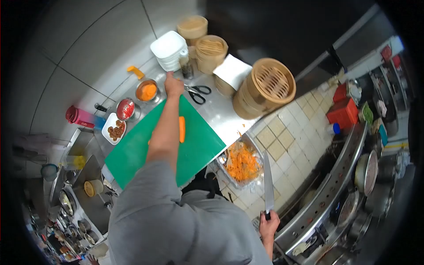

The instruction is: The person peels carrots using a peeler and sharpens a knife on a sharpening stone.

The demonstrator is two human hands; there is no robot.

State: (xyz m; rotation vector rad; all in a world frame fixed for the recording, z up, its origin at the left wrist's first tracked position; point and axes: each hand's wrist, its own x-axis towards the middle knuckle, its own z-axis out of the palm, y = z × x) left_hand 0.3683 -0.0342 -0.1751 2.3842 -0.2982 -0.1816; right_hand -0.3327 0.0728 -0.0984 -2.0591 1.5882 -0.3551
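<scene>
My left hand reaches across the green cutting board to the counter behind it. Its fingers look closed, but whatever they may grip is hidden. Beside it are a metal bowl with orange contents, black-handled scissors and a stack of white plates. A carrot piece lies on the board, partly beside my forearm. Low on the right, my right hand grips a large kitchen knife by its black handle, blade pointing away from me. Near the blade, a tub holds orange shreds.
Bamboo steamers and a glass bottle stand along the counter's back. To the left are a red-filled bowl, a white dish, a pink bottle and a sink. A stove with pans is at right.
</scene>
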